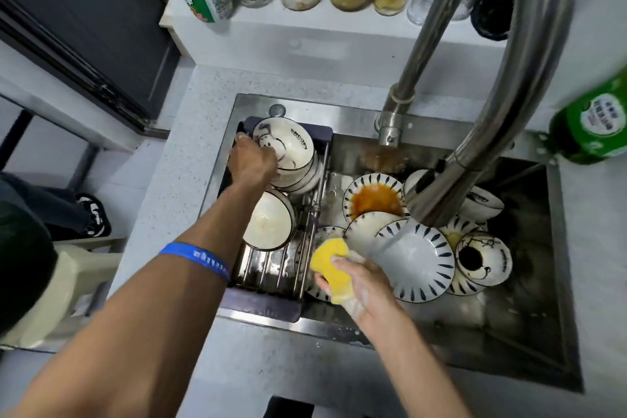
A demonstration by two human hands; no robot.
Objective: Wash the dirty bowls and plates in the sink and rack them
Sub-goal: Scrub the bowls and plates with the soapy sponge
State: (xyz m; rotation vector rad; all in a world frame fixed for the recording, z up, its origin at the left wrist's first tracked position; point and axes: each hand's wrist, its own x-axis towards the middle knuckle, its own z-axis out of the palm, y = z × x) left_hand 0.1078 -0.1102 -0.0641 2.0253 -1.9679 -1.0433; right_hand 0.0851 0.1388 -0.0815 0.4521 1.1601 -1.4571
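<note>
Gripping a "SNOOPY"-lettered bowl point(288, 149) in left hand point(251, 163) fingers, right hand point(356, 285) pinching yellow sponge point(332, 268)

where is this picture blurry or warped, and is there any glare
Head view: wide-angle bending curves the faucet and counter edges; the green bottle at the right edge is smeared; the running water streaks; soft glare sits on the wet sink rim.

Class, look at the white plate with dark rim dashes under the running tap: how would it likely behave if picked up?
The plate looks glazed and wet under the faucet, so probably slippery. It seems ceramic: stiff, likely fragile. It leans on other dishes, so may slide.
</note>
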